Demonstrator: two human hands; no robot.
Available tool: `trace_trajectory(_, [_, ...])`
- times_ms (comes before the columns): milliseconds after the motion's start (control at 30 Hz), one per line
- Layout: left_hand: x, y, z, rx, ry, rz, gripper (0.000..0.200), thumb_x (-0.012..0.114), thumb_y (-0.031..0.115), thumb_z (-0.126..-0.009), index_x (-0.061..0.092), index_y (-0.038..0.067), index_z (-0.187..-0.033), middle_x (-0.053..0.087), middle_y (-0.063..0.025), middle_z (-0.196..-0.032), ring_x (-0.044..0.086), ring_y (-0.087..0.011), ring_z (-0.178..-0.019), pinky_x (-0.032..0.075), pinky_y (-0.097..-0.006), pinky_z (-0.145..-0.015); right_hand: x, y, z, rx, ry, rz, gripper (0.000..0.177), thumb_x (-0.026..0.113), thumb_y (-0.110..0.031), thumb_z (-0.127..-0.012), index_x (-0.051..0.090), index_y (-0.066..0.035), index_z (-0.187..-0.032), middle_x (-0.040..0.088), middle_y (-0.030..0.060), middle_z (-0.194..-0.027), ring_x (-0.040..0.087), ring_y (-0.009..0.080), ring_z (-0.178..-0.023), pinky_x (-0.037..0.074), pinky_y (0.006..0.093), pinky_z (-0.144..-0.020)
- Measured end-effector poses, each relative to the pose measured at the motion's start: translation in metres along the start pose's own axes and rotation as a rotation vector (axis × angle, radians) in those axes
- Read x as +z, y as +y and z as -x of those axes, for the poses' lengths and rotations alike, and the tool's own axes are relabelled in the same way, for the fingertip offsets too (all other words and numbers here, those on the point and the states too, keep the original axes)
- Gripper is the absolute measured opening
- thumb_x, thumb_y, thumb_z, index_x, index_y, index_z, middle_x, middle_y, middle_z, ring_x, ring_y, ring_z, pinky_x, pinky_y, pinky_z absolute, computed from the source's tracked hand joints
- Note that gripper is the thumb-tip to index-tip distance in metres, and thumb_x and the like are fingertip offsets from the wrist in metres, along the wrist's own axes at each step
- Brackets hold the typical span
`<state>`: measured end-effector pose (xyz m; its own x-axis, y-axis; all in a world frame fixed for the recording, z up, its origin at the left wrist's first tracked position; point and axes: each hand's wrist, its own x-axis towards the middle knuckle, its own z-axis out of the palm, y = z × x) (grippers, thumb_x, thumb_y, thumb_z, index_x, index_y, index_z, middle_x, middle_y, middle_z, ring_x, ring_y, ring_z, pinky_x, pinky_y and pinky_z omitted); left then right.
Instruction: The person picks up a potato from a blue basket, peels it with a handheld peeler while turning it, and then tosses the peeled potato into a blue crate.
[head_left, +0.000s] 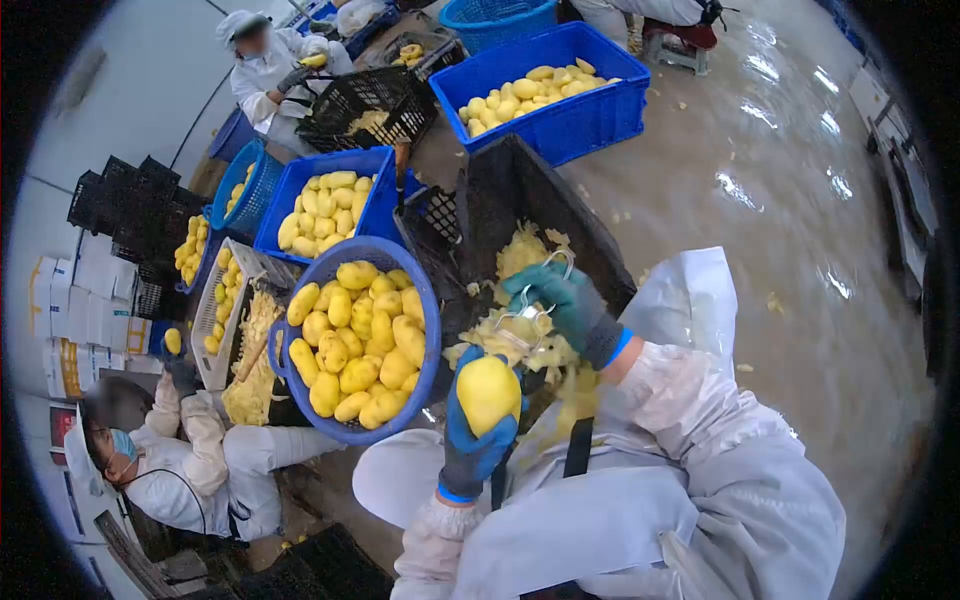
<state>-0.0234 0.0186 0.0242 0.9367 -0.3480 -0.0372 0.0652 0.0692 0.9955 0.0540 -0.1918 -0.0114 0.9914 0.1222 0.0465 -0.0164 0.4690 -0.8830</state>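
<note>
Potato (489, 396) clasped in my left grip (468, 440), wire tool (531, 312) pinched in my right grip (572, 302), by near edge of black bin (590, 215).

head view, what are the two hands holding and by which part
The left hand grips a yellow potato around its near end and side; the right hand holds a wire peeler, apparently by its partly hidden handle.

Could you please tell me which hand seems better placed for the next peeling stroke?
Probably the right hand: it holds what looks like a wire peeler, while the left hand is occupied gripping the yellow potato.
</note>
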Motion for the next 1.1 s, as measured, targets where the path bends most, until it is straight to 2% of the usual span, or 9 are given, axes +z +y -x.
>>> trace_trajectory(267, [0.000, 0.002, 0.004, 0.001, -0.024, 0.049, 0.087, 0.068, 0.006, -0.080, 0.017, 0.006, -0.151, 0.040, -0.0159, -0.141, 0.049, -0.0278, -0.123, 0.050, -0.0433, -0.097, -0.011, 0.028, -0.017, -0.121, -0.032, 0.238, 0.040, 0.046, -0.030, -0.099, 0.064, 0.003, -0.111, 0.067, 0.0099, -0.104, 0.063, 0.0158, -0.092, 0.049, 0.0309, -0.088])
trace_trajectory(467, [-0.002, -0.001, 0.005, -0.080, -0.015, 0.128, 0.087, 0.071, 0.013, -0.081, 0.018, 0.006, -0.151, 0.048, -0.0157, -0.134, 0.056, -0.0283, -0.114, 0.053, -0.0409, -0.090, 0.005, 0.032, -0.010, -0.062, -0.141, 0.011, 0.039, 0.044, -0.030, -0.100, 0.065, 0.002, -0.108, 0.068, 0.0090, -0.102, 0.064, 0.0166, -0.091, 0.050, 0.0283, -0.083])
trace_trajectory(567, [-0.002, -0.004, 0.005, -0.081, -0.056, 0.354, 0.085, 0.070, 0.024, -0.084, 0.020, 0.007, -0.150, 0.047, -0.0153, -0.136, 0.057, -0.0299, -0.114, 0.052, -0.0442, -0.091, -0.020, 0.024, -0.017, -0.071, 0.054, 0.057, 0.038, 0.046, -0.028, -0.100, 0.065, 0.003, -0.110, 0.069, 0.0104, -0.103, 0.064, 0.0174, -0.090, 0.050, 0.0305, -0.085])
trace_trajectory(600, [-0.001, -0.006, 0.007, -0.146, -0.017, 0.479, 0.080, 0.067, 0.029, -0.086, 0.023, 0.008, -0.149, 0.048, -0.0154, -0.135, 0.057, -0.0306, -0.115, 0.052, -0.0453, -0.091, -0.006, 0.002, -0.006, -0.181, -0.010, 0.323, 0.023, 0.052, -0.014, -0.095, 0.066, -0.001, -0.107, 0.068, 0.0072, -0.098, 0.065, 0.0176, -0.088, 0.051, 0.0306, -0.083])
trace_trajectory(733, [0.004, -0.009, 0.004, -0.136, 0.010, 0.657, 0.066, 0.054, 0.049, -0.091, 0.037, 0.012, -0.143, 0.052, -0.0158, -0.132, 0.056, -0.0326, -0.116, 0.051, -0.0483, -0.091, 0.045, -0.009, 0.018, -0.004, -0.152, -0.009, 0.021, 0.057, -0.014, -0.094, 0.068, 0.000, -0.104, 0.069, 0.0082, -0.102, 0.065, 0.0167, -0.090, 0.052, 0.0319, -0.082])
trace_trajectory(800, [-0.006, -0.017, -0.003, -0.553, 0.061, 1.108, 0.061, 0.049, 0.056, -0.091, 0.047, 0.015, -0.136, 0.058, -0.0159, -0.126, 0.059, -0.0332, -0.112, 0.052, -0.0464, -0.089, 0.017, -0.021, 0.001, -0.060, -0.071, 0.167, 0.022, 0.058, -0.016, -0.094, 0.067, 0.000, -0.106, 0.069, 0.0092, -0.104, 0.065, 0.0175, -0.094, 0.052, 0.0324, -0.084])
trace_trajectory(933, [-0.002, -0.014, -0.006, -0.500, 0.101, 0.908, 0.061, 0.050, 0.056, -0.091, 0.049, 0.013, -0.133, 0.059, -0.0152, -0.124, 0.060, -0.0318, -0.109, 0.055, -0.0434, -0.083, 0.014, -0.032, -0.003, -0.076, -0.158, 0.061, 0.025, 0.058, -0.019, -0.095, 0.066, 0.000, -0.109, 0.068, 0.0111, -0.106, 0.064, 0.0180, -0.098, 0.051, 0.0333, -0.088])
trace_trajectory(1000, [0.003, -0.034, -0.002, 0.019, 0.125, -0.002, 0.060, 0.051, 0.055, -0.091, 0.050, 0.012, -0.132, 0.059, -0.0150, -0.123, 0.061, -0.0314, -0.108, 0.056, -0.0427, -0.079, 0.021, -0.021, 0.010, -0.166, -0.201, 0.170, 0.027, 0.056, -0.020, -0.096, 0.065, 0.001, -0.111, 0.068, 0.0117, -0.106, 0.064, 0.0178, -0.099, 0.051, 0.0330, -0.089])
trace_trajectory(1100, [0.017, -0.004, -0.008, -0.156, 0.074, 0.311, 0.057, 0.051, 0.053, -0.092, 0.050, 0.011, -0.130, 0.060, -0.0147, -0.122, 0.062, -0.0306, -0.106, 0.057, -0.0416, -0.080, 0.011, -0.001, -0.003, -0.360, -0.209, 0.387, 0.031, 0.054, -0.023, -0.097, 0.065, 0.002, -0.113, 0.069, 0.0118, -0.105, 0.064, 0.0174, -0.097, 0.051, 0.0320, -0.089])
